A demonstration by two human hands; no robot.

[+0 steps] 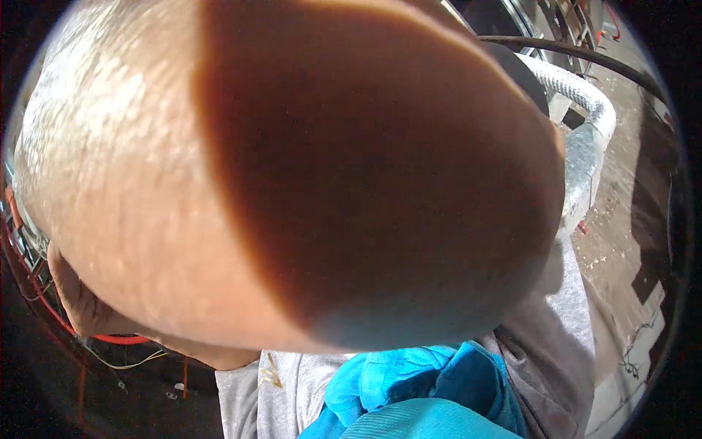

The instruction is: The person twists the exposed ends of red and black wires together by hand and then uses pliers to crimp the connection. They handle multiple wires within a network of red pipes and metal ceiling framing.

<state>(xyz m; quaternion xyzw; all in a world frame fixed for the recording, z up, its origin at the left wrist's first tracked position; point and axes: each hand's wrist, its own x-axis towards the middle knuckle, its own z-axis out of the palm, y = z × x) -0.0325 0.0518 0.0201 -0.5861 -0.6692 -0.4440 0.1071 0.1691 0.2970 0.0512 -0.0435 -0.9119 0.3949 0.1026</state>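
Observation:
Bare skin of a hand or forearm [146,219] fills most of the head view, very close and blurred. Its left part is sunlit, while deep shadow covers the middle and right. At the lower left, more bare skin of an arm [88,311] runs from a short grey sleeve [238,391] and passes behind the big blurred shape. Which arm the close skin belongs to, I cannot tell. No fingers of my left or right hand can be made out, nor anything held. Below, bunched turquoise cloth [409,377] lies against my grey shirt [292,380].
A silver foil-wrapped duct [585,157] bends down at the right, with a black hose [585,53] crossing above it. Beyond is a dusty concrete floor [614,241] with scattered debris. Thin wires [131,364] and a red tube [121,339] are at the lower left.

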